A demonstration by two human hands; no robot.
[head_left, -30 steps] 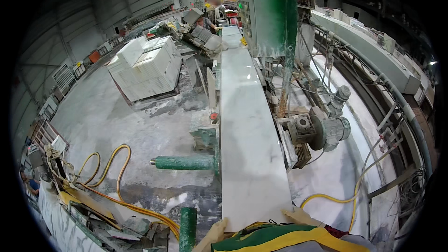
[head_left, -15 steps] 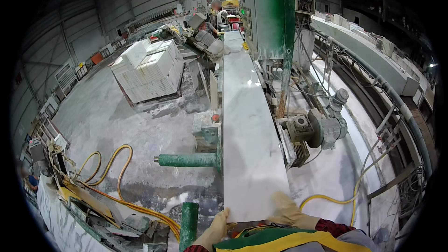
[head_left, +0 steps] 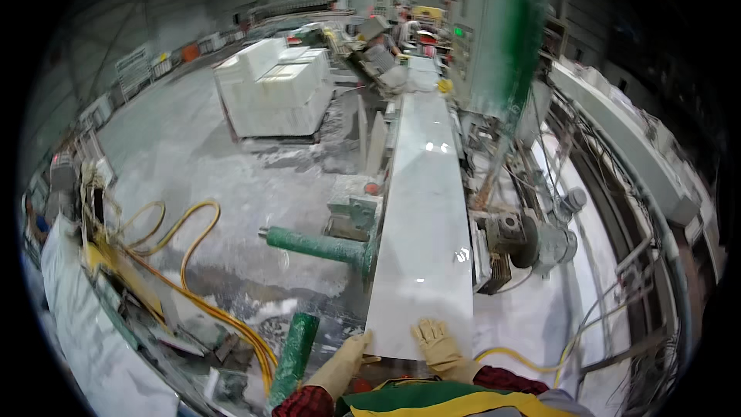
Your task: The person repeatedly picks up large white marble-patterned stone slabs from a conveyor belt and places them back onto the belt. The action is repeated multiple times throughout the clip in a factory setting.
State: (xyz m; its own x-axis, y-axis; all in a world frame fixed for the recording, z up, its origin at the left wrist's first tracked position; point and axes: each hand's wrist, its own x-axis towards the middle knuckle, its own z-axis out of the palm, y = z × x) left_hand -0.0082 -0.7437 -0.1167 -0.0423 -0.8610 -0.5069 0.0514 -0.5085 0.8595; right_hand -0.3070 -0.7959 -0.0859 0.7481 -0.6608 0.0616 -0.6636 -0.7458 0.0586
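Note:
A long white stone slab (head_left: 423, 262) with faint grey veining stretches away from me along a narrow machine bed. My left hand (head_left: 343, 364), in a cream work glove, grips the slab's near left corner, thumb along the side edge and a fingertip showing under the front edge. Flat on the slab's near end lies my gloved right hand (head_left: 438, 346), its fingers outstretched and pointing away from me. Light reflections show on the polished face.
Left of the slab are a green roller (head_left: 312, 243) and a green post (head_left: 295, 355). Yellow hoses (head_left: 224, 323) cross the floor. Stacked white slabs (head_left: 274, 100) stand farther left. Motors (head_left: 544, 239) and a green control cabinet (head_left: 498, 38) line the right. A person (head_left: 405, 31) is at the far end.
My right hand has moved from the near right corner onto the slab's top, fingers now pointing forward. My left hand keeps the left corner. The view has turned slightly left.

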